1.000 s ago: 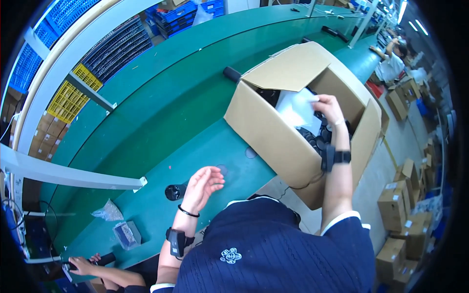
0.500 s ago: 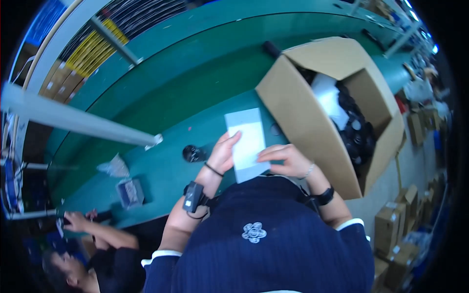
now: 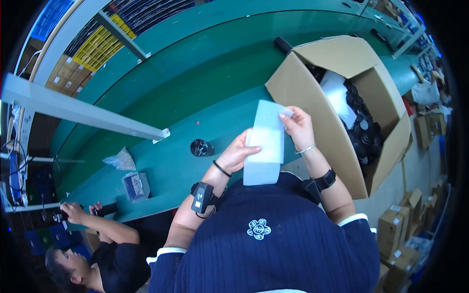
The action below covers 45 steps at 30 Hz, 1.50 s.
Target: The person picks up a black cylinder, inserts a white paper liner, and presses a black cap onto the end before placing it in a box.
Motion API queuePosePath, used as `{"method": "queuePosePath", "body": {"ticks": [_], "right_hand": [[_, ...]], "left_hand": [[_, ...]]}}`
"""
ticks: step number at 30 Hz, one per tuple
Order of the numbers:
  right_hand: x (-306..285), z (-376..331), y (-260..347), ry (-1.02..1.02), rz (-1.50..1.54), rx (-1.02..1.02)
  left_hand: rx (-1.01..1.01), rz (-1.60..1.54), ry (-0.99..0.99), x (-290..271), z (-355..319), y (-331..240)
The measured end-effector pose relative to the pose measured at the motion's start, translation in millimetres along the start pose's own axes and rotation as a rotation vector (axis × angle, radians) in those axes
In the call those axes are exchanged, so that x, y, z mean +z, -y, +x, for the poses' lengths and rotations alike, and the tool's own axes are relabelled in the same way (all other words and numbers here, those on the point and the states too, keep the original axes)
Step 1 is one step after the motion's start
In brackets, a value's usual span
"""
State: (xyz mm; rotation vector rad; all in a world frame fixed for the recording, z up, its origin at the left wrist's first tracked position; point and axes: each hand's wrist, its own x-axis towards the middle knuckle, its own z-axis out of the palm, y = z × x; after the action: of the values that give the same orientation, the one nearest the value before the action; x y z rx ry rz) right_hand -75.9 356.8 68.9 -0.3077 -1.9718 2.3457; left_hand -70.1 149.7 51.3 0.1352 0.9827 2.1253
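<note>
Both hands [image 3: 236, 155] pinch thin, oblong, whitish sheets [image 3: 266, 146] near a cardboard box [image 3: 320, 132].

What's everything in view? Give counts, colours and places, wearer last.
Pale sheets: count unclear, whitish, in hands
Open carton: one, brown, right
Round pieces: many, black, inside carton
Cylinders: several, black, on bench
Clear bag: one, colourless, bench left
Small bin: one, bluish, beside bag
Bench: one, green, centre
Crates: several, yellow, upper left
Frame bars: several, grey, left
Other cartons: several, brown, lower right
Nearby person: one, black top, lower left
Shirt: one, navy, bottom
Left hand: one, bare, centre
Right hand: one, bare, centre
</note>
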Motion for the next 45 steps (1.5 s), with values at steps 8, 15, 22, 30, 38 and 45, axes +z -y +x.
{"method": "queuePosePath", "body": {"ticks": [8,15,22,30,38,45], "right_hand": [[-228,63,74,-0.514,-0.651,-0.114],[-232,80,80,-0.676,-1.483,-0.120],[5,-41,37,0.628,-0.873,-0.808],[23,-19,-8,0.580,-0.156,0.012],[44,-5,-3,0.642,-0.155,0.306],[42,3,-6,0.776,-0.201,0.480]], "left_hand": [[0.019,-0.116,-0.189,-9,-5,-4],[0.130,-0.246,-0.201,-17,-2,-16],[0.140,-0.250,-0.219,-17,-12,-17],[0.235,0.422,-0.344,-30,-36,2],[0.353,0.978,-0.306,-24,-62,-2],[0.571,1.201,-0.287,-27,-75,2]]}}
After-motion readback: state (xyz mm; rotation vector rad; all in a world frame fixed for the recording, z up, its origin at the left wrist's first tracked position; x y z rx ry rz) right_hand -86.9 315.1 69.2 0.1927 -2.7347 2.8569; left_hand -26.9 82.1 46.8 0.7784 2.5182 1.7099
